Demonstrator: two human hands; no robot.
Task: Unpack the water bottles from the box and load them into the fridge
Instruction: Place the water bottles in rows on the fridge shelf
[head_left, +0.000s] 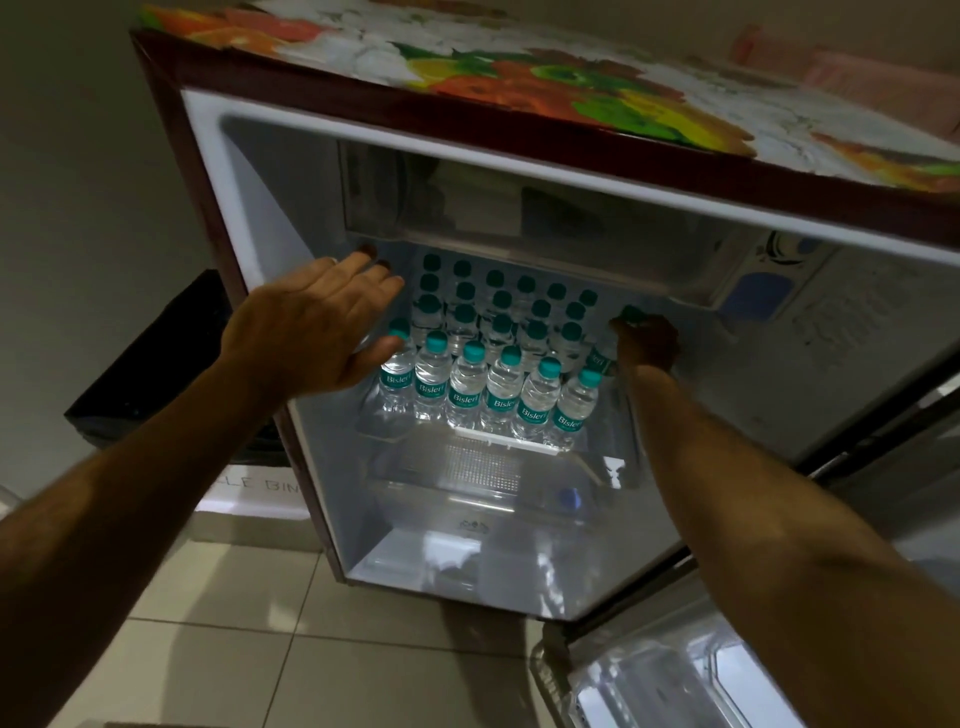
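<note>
1. Place: a home kitchen corner is showing.
2. Evidence: a small domestic fridge (519, 322) with a fruit-print top is standing open on a pale tiled floor (249, 649), beside a plain wall (78, 156).

The fridge (249, 171) stands open at the centre of the frame, its top covered by a fruit-print sheet (571, 83). On its shelf (498, 439), water bottles (467, 379) with teal caps stand upright in close rows. The left hand (317, 327) reaches in at centre left, fingers (379, 286) extended beside the leftmost bottles. The right hand (647, 345), at centre right, grips a single bottle (602, 358) at the right end of the rows. The door (675, 680) hangs open at lower right above the tiled floor (260, 649).
</note>
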